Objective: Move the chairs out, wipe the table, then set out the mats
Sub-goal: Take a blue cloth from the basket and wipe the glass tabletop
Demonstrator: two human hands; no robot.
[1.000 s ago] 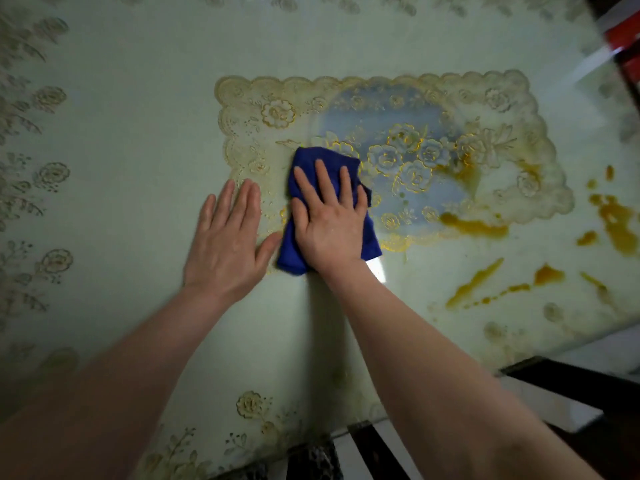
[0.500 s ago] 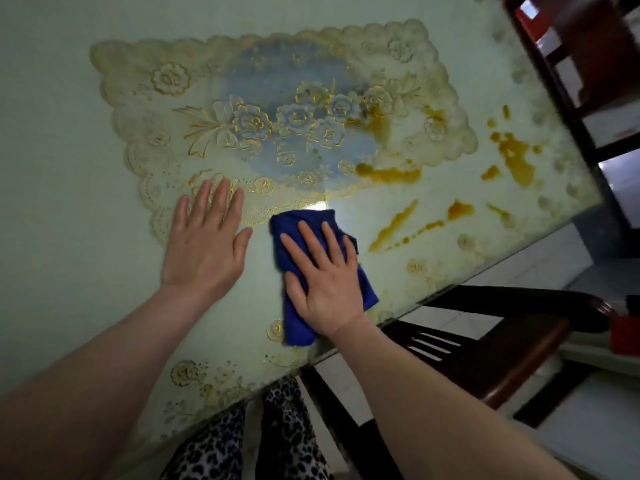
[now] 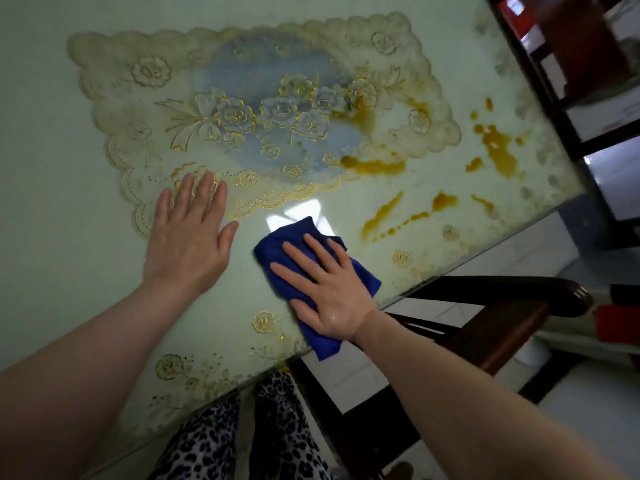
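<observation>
Blue cloth (image 3: 363, 277) flat under right hand (image 3: 329, 292) (near table edge)

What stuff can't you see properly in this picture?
Head view:
- The blue cloth: its middle is hidden under the right hand.
- The lace mat: its near corner is covered by the left hand.
- The table: cut off by the frame's edges.
- The chair: partly hidden behind the table edge.

Leopard-print trousers (image 3: 242, 441) show below the tabletop's near edge. White floor tiles (image 3: 588, 410) lie to their right, and a red object (image 3: 616, 323) sits farther right, blurred.
</observation>
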